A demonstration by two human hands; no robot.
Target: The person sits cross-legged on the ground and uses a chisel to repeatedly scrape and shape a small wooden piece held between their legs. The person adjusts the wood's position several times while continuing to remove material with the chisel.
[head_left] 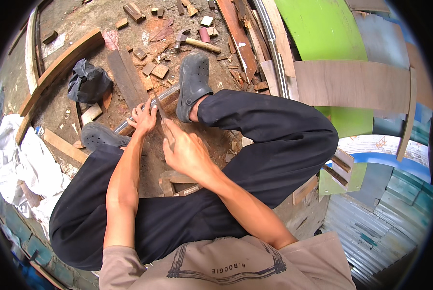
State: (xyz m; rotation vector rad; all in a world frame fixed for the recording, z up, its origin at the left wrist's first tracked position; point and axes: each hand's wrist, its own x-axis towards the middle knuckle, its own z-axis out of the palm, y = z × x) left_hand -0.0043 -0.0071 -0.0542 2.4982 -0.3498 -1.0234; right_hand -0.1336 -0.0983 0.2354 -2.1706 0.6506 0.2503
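My right hand (185, 147) is closed round the handle of what looks like a handsaw (159, 107); its thin blade is seen nearly edge-on and points away from me. The blade lies along the right edge of a brown wooden plank (125, 72). With bent fingers my left hand (144, 117) grips the near part of this plank, just left of the blade. The plank crosses a metal-edged strip (165, 94) that runs between my two grey clogs (194, 79). My fingers hide part of the strip and the plank's near end.
A claw hammer (202, 45) lies beyond my right foot among several wood offcuts (160, 71) and sawdust. At the left are a black plastic bag (88, 82), a curved wooden beam (59, 70) and a white cloth (25, 162). Green and plywood sheets (351, 84) lie right.
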